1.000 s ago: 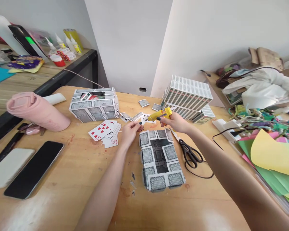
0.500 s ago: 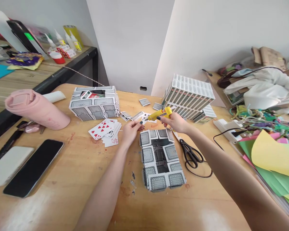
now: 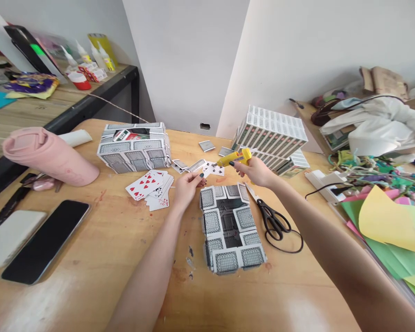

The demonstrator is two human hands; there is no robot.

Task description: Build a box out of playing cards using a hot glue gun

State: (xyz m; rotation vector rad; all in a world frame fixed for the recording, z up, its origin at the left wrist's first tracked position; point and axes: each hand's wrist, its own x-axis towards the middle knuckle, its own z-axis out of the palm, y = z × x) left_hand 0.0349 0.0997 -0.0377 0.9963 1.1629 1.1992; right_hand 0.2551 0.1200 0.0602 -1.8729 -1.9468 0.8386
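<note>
My right hand (image 3: 259, 172) is closed round a yellow glue gun (image 3: 235, 157), whose nozzle points left. My left hand (image 3: 187, 188) pinches with thumb and finger just left of the nozzle; what it holds, if anything, is too small to make out. Below both hands lies a frame-like box made of playing cards (image 3: 227, 261), backs outward, with an opening down its middle. Black-handled scissors (image 3: 275, 222) rest to its right. Loose face-up playing cards (image 3: 144, 185) are spread left of my left hand, and more cards (image 3: 217, 169) lie behind the fingers.
A second card-covered box (image 3: 134, 159) stands at the back left, stacked card packs (image 3: 273, 131) at the back right. A pink tumbler (image 3: 55, 157) and black phone (image 3: 46, 242) are on the left; a white power strip (image 3: 323, 184) and coloured paper (image 3: 394, 221) on the right.
The glue gun in my right hand has moved slightly up and right, away from my left fingertips. My left hand stays nearly in place, still pinched.
</note>
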